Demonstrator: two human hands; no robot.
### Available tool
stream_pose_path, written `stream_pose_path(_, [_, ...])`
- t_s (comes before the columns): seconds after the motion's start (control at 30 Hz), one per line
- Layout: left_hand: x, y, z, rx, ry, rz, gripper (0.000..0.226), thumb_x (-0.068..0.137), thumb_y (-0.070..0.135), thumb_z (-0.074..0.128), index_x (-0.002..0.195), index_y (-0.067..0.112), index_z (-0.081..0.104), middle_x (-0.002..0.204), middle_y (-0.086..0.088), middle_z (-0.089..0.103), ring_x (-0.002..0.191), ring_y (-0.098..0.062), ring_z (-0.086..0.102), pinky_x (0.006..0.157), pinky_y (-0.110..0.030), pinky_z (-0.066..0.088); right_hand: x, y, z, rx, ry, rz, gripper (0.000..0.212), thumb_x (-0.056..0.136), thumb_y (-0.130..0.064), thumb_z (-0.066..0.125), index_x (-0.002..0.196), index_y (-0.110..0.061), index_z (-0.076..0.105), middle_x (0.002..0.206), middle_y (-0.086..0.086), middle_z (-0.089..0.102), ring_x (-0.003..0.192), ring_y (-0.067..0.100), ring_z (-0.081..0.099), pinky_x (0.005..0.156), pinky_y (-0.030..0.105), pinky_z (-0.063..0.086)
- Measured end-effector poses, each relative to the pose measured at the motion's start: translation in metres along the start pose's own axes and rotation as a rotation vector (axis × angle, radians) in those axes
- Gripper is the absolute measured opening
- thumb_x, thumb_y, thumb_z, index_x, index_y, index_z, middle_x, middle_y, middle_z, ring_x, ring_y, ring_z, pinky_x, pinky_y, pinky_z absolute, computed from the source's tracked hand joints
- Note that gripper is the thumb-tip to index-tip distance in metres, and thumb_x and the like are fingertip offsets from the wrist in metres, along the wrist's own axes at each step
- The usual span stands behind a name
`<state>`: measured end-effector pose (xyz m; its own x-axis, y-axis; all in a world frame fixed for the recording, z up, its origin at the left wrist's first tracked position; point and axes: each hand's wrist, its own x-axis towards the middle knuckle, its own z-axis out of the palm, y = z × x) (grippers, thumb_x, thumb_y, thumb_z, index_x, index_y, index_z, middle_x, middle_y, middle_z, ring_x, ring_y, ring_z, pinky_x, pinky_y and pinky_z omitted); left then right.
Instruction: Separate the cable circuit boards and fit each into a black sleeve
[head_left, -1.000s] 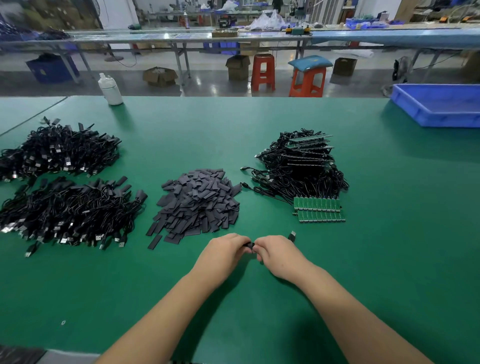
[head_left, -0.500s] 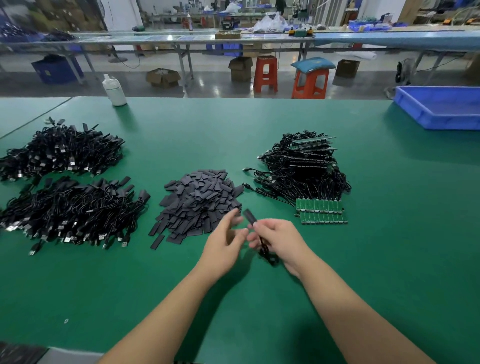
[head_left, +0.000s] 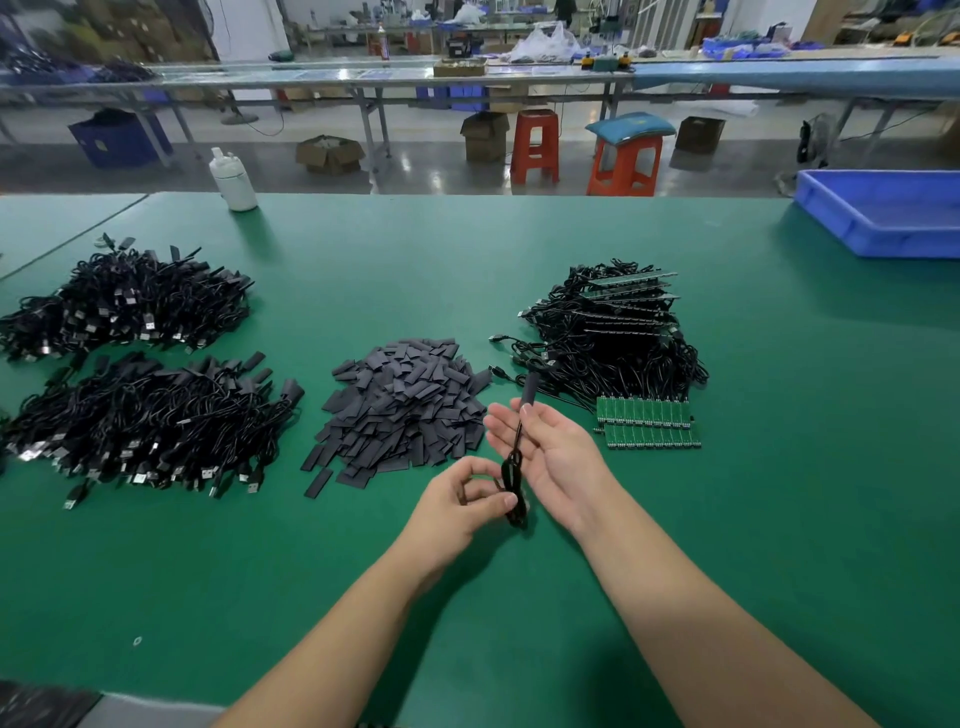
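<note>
A black cable with a black sleeve (head_left: 529, 388) fitted on its upper end hangs between my hands above the green table (head_left: 467, 260). My right hand (head_left: 553, 454) lies palm up and pinches the cable just under the sleeve. Lower down, my left hand (head_left: 460, 501) pinches the cable's coiled part (head_left: 514, 486) with curled fingers. A heap of loose black sleeves (head_left: 402, 402) lies left of my hands. To the right are joined green circuit boards (head_left: 647, 426) with a pile of their cables (head_left: 608, 332) behind.
Two heaps of sleeved black cables (head_left: 150, 421) (head_left: 124, 301) lie at the left. A white bottle (head_left: 232, 179) stands at the far edge and a blue bin (head_left: 883, 213) at the far right. Stools and benches stand beyond the table.
My hands rose from the table and drew apart. The sleeved end swung up past my right fingers, and my left hand slid down to the coiled part.
</note>
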<state>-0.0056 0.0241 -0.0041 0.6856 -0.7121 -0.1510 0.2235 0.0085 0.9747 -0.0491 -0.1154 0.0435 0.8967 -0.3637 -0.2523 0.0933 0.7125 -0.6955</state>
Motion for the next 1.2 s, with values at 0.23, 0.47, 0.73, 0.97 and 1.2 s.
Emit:
stream_pose_path(0.23, [0.001, 0.014, -0.017, 0.216, 0.067, 0.027, 0.025, 0.089, 0.002, 0.068, 0.110, 0.015, 0.065, 0.078, -0.007, 0.070, 0.078, -0.021, 0.068, 0.079, -0.028, 0.054, 0.004, -0.006, -0.014, -0.648, 0.086, -0.035, 0.019, 0.104, -0.019, 0.049, 0.102, -0.015, 0.068, 0.111, 0.008, 0.074, 0.096, 0.014, 0.071, 0.090, 0.027, 0.056])
stream_pose_path(0.47, [0.019, 0.062, -0.095, 0.889, 0.365, 0.126, 0.030, 0.088, 0.016, 0.071, 0.108, 0.037, 0.065, 0.087, 0.011, 0.071, 0.074, -0.004, 0.066, 0.058, -0.017, 0.053, 0.017, -0.035, -0.059, -1.829, 0.217, -0.246, 0.030, 0.101, -0.025, 0.049, 0.125, -0.019, 0.066, 0.124, -0.001, 0.068, 0.106, 0.018, 0.062, 0.094, 0.034, 0.050])
stream_pose_path(0.73, [0.021, 0.091, -0.233, 1.528, 0.861, -0.063, 0.035, 0.094, 0.019, 0.061, 0.128, 0.021, 0.061, 0.095, -0.013, 0.073, 0.074, -0.032, 0.062, 0.055, -0.033, 0.049, 0.038, -0.079, -0.123, -2.258, 0.290, -0.050, 0.070, 0.100, -0.033, 0.051, 0.157, -0.019, 0.014, 0.165, 0.010, 0.013, 0.151, 0.032, 0.010, 0.121, 0.048, 0.020])
stream_pose_path(0.97, [0.015, 0.062, -0.270, 1.408, 0.880, -0.353, 0.028, 0.097, 0.026, 0.058, 0.124, 0.021, 0.067, 0.116, -0.016, 0.062, 0.087, -0.034, 0.062, 0.068, -0.040, 0.054, 0.047, -0.088, -0.143, -2.340, 0.223, 0.029, 0.088, 0.095, -0.047, 0.057, 0.158, -0.022, 0.002, 0.164, 0.012, 0.013, 0.152, 0.034, 0.006, 0.123, 0.050, 0.014])
stream_pose_path(1.2, [0.017, 0.054, -0.254, 1.439, 0.953, -0.153, 0.036, 0.095, 0.028, 0.060, 0.129, 0.017, 0.060, 0.114, -0.013, 0.043, 0.078, -0.034, 0.053, 0.064, -0.041, 0.048, 0.053, -0.087, -0.146, -2.375, 0.258, -0.041, 0.097, 0.085, -0.052, 0.068, 0.157, -0.022, 0.010, 0.147, 0.016, 0.033, 0.137, 0.034, 0.031, 0.116, 0.048, 0.026])
